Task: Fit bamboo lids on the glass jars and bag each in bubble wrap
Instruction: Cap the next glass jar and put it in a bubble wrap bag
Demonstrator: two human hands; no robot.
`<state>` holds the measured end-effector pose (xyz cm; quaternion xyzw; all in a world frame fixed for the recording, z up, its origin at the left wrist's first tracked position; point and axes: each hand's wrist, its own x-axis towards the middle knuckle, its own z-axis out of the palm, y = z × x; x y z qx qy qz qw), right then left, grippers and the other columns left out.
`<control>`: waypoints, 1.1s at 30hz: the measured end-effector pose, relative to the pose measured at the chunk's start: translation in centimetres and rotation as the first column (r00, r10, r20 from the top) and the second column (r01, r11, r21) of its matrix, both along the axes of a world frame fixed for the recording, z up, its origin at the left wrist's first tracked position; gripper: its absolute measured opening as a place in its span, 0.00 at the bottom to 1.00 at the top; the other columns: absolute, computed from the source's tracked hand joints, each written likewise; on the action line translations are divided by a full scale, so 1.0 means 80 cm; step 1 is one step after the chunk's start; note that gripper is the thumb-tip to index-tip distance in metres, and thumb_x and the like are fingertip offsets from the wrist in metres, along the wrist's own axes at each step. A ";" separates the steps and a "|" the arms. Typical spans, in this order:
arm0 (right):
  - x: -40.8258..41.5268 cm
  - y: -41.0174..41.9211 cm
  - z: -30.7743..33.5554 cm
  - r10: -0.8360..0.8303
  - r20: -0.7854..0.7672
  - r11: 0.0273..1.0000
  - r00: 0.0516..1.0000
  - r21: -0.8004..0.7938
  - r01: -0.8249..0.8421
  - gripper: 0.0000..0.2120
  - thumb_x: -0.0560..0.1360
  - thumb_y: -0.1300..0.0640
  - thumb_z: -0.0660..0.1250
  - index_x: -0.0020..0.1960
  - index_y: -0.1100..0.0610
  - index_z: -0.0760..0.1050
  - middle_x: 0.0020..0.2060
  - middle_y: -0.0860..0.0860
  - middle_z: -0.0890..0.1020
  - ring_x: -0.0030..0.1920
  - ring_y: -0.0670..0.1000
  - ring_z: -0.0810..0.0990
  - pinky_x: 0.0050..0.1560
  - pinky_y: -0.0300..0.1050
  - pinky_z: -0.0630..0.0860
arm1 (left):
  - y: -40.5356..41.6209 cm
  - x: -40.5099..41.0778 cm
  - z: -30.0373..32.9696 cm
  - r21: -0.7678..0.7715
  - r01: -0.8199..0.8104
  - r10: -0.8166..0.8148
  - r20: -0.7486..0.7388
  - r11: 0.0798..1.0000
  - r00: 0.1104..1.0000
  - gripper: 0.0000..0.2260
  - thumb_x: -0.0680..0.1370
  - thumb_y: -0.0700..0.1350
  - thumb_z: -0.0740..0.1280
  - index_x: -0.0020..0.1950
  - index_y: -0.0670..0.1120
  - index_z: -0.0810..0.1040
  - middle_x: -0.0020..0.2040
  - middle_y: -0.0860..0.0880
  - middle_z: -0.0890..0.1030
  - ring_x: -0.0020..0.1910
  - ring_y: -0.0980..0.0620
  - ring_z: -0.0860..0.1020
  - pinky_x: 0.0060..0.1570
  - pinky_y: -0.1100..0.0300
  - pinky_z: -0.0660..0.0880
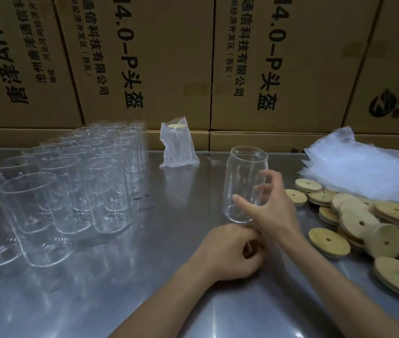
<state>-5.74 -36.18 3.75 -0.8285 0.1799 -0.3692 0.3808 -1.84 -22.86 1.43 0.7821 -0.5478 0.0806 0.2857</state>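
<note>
Curled up on the table [96,301], the left hand [230,254] is holding nothing, while the right hand [270,207] is gripping a glass jar [243,176]

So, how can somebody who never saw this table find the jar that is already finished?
Start at the wall of cardboard boxes behind the steel table. At its foot, right of the block of bare glass jars, one bagged jar stands alone. Only this jar wears a bubble wrap bag, with a bamboo lid showing at the top.
</note>
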 end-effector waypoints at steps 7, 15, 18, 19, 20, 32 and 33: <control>-0.014 -0.035 -0.022 0.029 -0.029 0.999 0.999 0.024 -0.029 0.34 0.62 0.39 0.76 0.62 0.40 0.63 0.47 0.41 0.76 0.47 0.42 0.78 0.43 0.39 0.73 | -0.002 0.013 0.001 -0.421 -0.152 0.069 -0.208 0.894 0.976 0.05 0.69 0.46 0.64 0.37 0.46 0.78 0.31 0.51 0.79 0.32 0.53 0.77 0.37 0.53 0.76; -0.016 -0.042 -0.020 0.198 -0.051 0.976 0.979 0.102 -0.192 0.35 0.59 0.28 0.72 0.60 0.38 0.66 0.50 0.41 0.77 0.52 0.38 0.77 0.47 0.35 0.71 | -0.009 0.042 -0.015 -0.322 -0.243 -0.018 -0.634 0.915 0.773 0.33 0.73 0.46 0.75 0.72 0.50 0.61 0.69 0.53 0.65 0.64 0.56 0.70 0.57 0.69 0.69; -0.014 -0.056 -0.020 0.128 0.092 0.980 0.988 0.141 -0.140 0.26 0.69 0.30 0.62 0.60 0.44 0.72 0.52 0.41 0.79 0.56 0.42 0.77 0.51 0.36 0.71 | -0.012 0.047 -0.021 -0.265 -0.168 -0.054 -0.666 0.949 0.744 0.41 0.71 0.49 0.75 0.76 0.51 0.54 0.69 0.55 0.67 0.63 0.65 0.70 0.62 0.65 0.70; -0.013 -0.064 -0.022 0.054 0.081 0.991 0.995 0.116 -0.063 0.25 0.74 0.33 0.60 0.62 0.48 0.73 0.55 0.43 0.79 0.59 0.45 0.77 0.54 0.40 0.71 | -0.013 0.049 -0.022 -0.254 -0.152 -0.059 -0.667 0.955 0.742 0.41 0.71 0.50 0.75 0.76 0.52 0.53 0.67 0.58 0.69 0.60 0.71 0.71 0.58 0.71 0.70; -0.011 -0.072 -0.026 -0.031 0.008 0.998 0.999 0.053 0.030 0.24 0.77 0.37 0.59 0.65 0.52 0.72 0.59 0.45 0.78 0.62 0.47 0.75 0.57 0.44 0.71 | -0.014 0.049 -0.023 -0.249 -0.141 -0.065 -0.668 0.958 0.742 0.41 0.71 0.51 0.76 0.76 0.53 0.54 0.65 0.59 0.70 0.57 0.75 0.70 0.54 0.76 0.69; 0.014 -0.095 -0.049 -0.491 -0.505 0.819 0.710 -0.546 0.178 0.24 0.82 0.46 0.52 0.73 0.58 0.59 0.73 0.55 0.66 0.73 0.56 0.62 0.71 0.56 0.59 | -0.016 0.051 -0.026 -0.240 -0.156 -0.032 -0.631 0.958 0.776 0.30 0.71 0.55 0.74 0.68 0.59 0.64 0.63 0.61 0.73 0.57 0.69 0.72 0.48 0.76 0.71; 0.015 -0.096 -0.048 -0.491 -0.519 0.822 0.700 -0.542 0.175 0.24 0.82 0.45 0.51 0.72 0.58 0.60 0.72 0.55 0.67 0.72 0.56 0.62 0.70 0.56 0.59 | -0.016 0.051 -0.026 -0.241 -0.157 -0.030 -0.628 0.958 0.777 0.29 0.71 0.55 0.74 0.68 0.59 0.64 0.63 0.61 0.73 0.57 0.69 0.72 0.49 0.75 0.72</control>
